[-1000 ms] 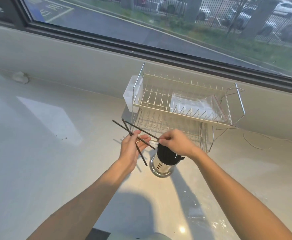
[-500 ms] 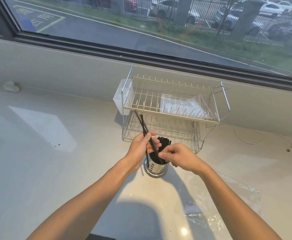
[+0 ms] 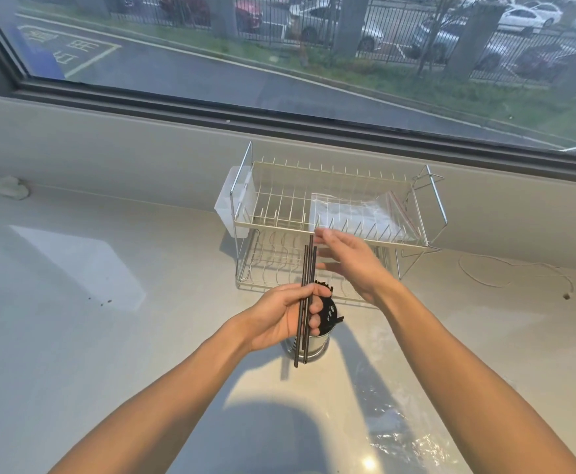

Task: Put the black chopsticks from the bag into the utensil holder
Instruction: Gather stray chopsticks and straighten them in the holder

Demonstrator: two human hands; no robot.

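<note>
Chopsticks (image 3: 306,302), fanned crosswise a second ago, now stand bundled upright, left hand (image 3: 281,319) fingers clamped around them just before the utensil holder (image 3: 317,340); right hand (image 3: 348,261), fingers straight, lifts clear, insertion pending.

Both bare forearms reach forward from the lower corners, converging toward the middle. The left hand (image 3: 281,318) is palm-up, fingers curled in a grip. The right hand (image 3: 351,260) is higher and farther forward, fingers straight, pointing left
</note>
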